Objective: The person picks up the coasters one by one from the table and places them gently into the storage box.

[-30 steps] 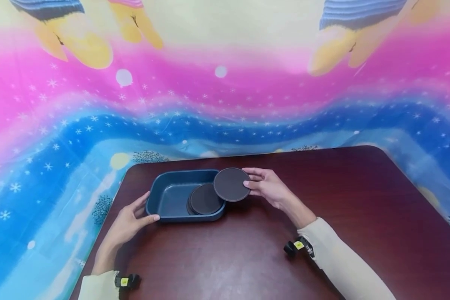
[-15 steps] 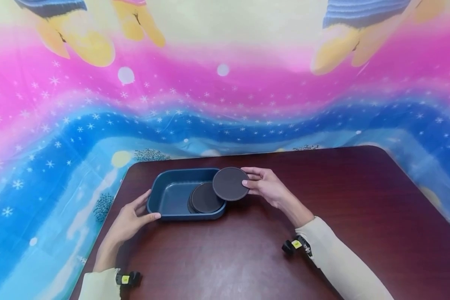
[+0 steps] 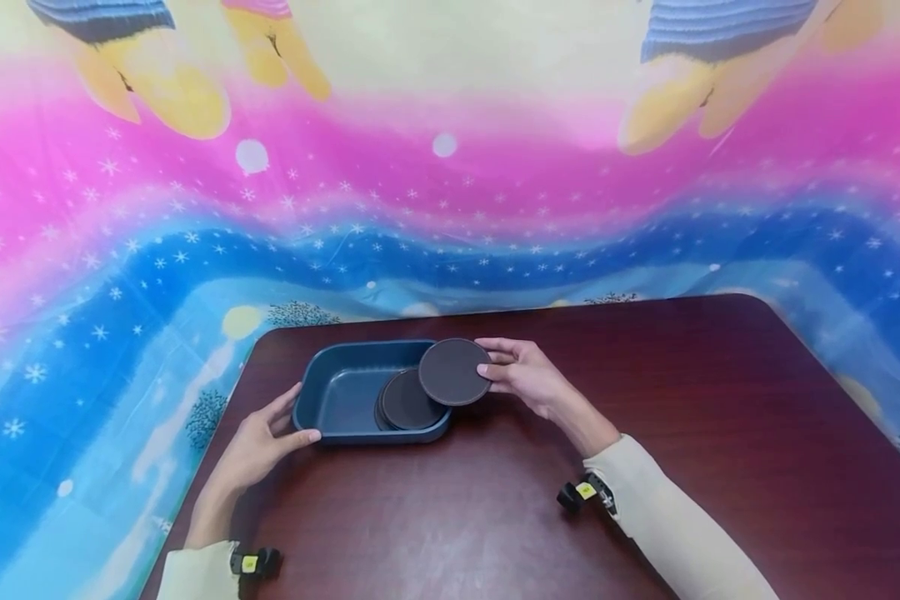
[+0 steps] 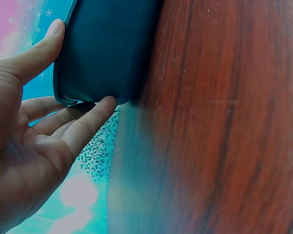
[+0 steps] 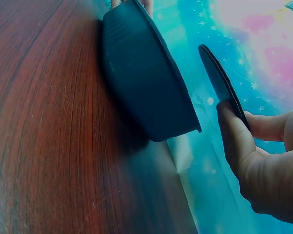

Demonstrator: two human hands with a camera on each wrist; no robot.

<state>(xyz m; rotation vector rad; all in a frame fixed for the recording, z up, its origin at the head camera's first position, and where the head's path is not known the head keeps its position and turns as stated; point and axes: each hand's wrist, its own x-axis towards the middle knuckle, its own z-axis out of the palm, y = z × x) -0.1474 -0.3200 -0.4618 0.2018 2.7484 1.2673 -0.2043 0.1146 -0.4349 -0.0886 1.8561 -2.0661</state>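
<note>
In the head view a dark blue-grey rectangular plastic tray (image 3: 337,437) with rounded corners stands on the table. My left hand (image 3: 253,446) holds its left end, thumb at the front corner and fingers along the side; the left wrist view shows that hand (image 4: 36,131) against the outer wall. Inside, at the right end, lies a small stack of round dark brown coasters (image 3: 408,404). Between thumb and fingers my right hand (image 3: 528,379) pinches another stitched-edge coaster (image 3: 453,372) by its right side. The right wrist view has this coaster (image 5: 219,78) raised above the rim, seen edge-on.
The reddish-brown wooden table (image 3: 682,417) extends to the right and toward me. Behind it and along the left hangs a pink and blue printed cloth (image 3: 450,192). Both wrists wear black camera straps (image 3: 255,563) over pale sleeves.
My right hand has shifted slightly left with the coaster, which overlaps the stack a bit more in the head view. The left hand and the tray stay put.
</note>
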